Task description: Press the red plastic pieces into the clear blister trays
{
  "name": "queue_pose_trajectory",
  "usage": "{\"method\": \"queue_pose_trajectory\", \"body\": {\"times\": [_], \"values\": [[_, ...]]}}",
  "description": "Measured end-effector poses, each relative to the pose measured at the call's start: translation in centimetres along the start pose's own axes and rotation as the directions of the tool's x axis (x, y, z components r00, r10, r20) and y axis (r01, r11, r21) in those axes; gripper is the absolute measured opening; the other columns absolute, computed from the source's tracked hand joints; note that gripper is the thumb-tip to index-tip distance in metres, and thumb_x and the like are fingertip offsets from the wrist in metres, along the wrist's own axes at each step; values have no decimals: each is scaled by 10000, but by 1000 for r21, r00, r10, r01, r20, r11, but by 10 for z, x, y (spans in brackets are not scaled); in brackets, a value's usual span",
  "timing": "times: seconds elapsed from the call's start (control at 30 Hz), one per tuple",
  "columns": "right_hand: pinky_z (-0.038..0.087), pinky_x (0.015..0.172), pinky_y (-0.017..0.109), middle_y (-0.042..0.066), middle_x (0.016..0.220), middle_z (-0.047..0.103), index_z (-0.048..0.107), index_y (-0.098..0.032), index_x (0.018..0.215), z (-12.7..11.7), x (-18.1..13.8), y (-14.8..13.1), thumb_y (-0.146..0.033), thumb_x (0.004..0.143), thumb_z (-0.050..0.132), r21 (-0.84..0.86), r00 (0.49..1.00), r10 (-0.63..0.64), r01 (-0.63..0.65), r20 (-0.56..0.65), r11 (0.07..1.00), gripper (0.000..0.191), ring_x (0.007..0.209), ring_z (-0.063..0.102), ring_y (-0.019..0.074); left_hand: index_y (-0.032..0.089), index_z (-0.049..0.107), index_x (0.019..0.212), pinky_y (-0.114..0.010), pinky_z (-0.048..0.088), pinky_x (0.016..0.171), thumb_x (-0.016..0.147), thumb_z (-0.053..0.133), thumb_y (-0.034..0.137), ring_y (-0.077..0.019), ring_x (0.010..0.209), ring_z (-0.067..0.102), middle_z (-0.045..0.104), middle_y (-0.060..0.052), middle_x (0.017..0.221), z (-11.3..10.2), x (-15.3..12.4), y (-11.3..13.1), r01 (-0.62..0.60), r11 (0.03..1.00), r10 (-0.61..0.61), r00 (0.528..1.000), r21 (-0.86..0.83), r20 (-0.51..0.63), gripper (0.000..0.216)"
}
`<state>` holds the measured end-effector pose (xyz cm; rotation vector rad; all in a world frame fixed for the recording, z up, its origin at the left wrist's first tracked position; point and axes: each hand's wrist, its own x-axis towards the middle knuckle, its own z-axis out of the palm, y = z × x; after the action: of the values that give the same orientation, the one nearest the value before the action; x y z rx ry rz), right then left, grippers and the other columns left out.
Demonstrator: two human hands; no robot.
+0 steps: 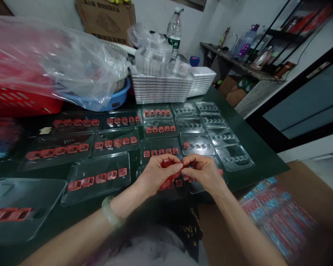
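Observation:
My left hand, with a pale green bangle on the wrist, is closed around several small red plastic pieces. Its thumb and fingertips meet those of my right hand, which is pinched on a red piece mostly hidden by the fingers. Both hands are above the near clear plastic trays. Just beyond the right hand, a clear tray has one red piece at its left end. Trays to the left, such as this one, carry rows of red pieces; right-hand trays have bare slots.
Stacked clear trays stand at the back of the dark green table, with a water bottle behind. A red basket and a blue basin are at the back left. Packed red and blue goods lie in a carton, lower right.

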<state>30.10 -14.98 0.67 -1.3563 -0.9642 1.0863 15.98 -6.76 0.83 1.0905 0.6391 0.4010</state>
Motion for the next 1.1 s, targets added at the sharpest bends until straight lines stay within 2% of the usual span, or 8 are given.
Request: {"method": "queue_pose_trajectory", "body": {"times": [0.23, 0.37, 0.53, 0.7, 0.8, 0.87, 0.97, 1.1], "values": [[391, 387, 165, -25, 724, 554, 533, -200, 776, 4, -2, 5, -219, 631, 683, 34, 997, -76, 76, -10, 997, 210, 497, 470, 61, 151, 503, 676, -116, 250, 294, 683, 636, 315, -54, 386, 451, 492, 30, 489, 0, 0, 5, 181, 971, -156, 975, -158, 160, 211], [439, 499, 197, -3, 757, 564, 569, -203, 819, 4, -5, 6, -217, 715, 608, -162, 979, -195, 184, -57, 970, 112, 605, 524, 91, 167, 499, 718, -115, 187, 276, 700, 615, 303, -64, 368, 448, 457, 36, 477, 0, 2, 4, 348, 890, -291, 931, -293, 222, 180], [457, 700, 261, 41, 892, 554, 610, -211, 926, -2, -10, 3, -177, 756, 552, -523, 903, -427, 388, 50, 759, 183, 818, 543, 140, 153, 493, 733, -107, 209, 290, 725, 577, 253, -61, 366, 445, 479, 15, 492, -1, 15, -4, 501, 776, -470, 864, -383, 180, 131], [455, 753, 273, 44, 945, 561, 570, -232, 1045, -15, -12, -4, -155, 791, 497, -641, 876, -436, 459, 207, 616, 275, 858, 538, 135, 147, 475, 695, -109, 209, 273, 755, 518, 231, -51, 330, 392, 459, 17, 469, 2, 26, -1, 628, 671, -585, 775, -394, 237, 111], [460, 732, 268, 44, 918, 576, 583, -218, 1007, -20, -13, -6, -161, 790, 497, -667, 878, -429, 452, 214, 592, 240, 821, 549, 133, 150, 480, 694, -105, 232, 282, 724, 564, 255, -55, 367, 418, 464, 19, 501, 1, 27, 0, 668, 641, -590, 744, -379, 314, 138], [458, 702, 258, 43, 867, 581, 595, -201, 957, -20, -13, -5, -161, 788, 493, -676, 893, -413, 416, 178, 608, 202, 776, 553, 129, 153, 485, 702, -104, 234, 288, 711, 579, 246, -54, 380, 423, 458, 24, 510, 1, 26, -1, 666, 646, -569, 746, -373, 347, 133], [441, 608, 227, 25, 756, 570, 601, -187, 855, -17, -12, 0, -163, 772, 496, -683, 922, -374, 337, 100, 648, 136, 671, 541, 113, 147, 483, 690, -106, 223, 285, 716, 570, 219, -48, 363, 402, 433, 30, 482, 2, 26, -3, 641, 684, -551, 767, -349, 328, 115], [423, 547, 203, 4, 689, 564, 584, -181, 785, -22, -1, 8, -179, 730, 519, -643, 951, -308, 253, 28, 723, 85, 597, 525, 98, 145, 505, 718, -99, 217, 284, 724, 560, 223, -39, 367, 395, 431, 29, 498, 1, 28, -1, 644, 670, -556, 765, -369, 325, 96]]}}
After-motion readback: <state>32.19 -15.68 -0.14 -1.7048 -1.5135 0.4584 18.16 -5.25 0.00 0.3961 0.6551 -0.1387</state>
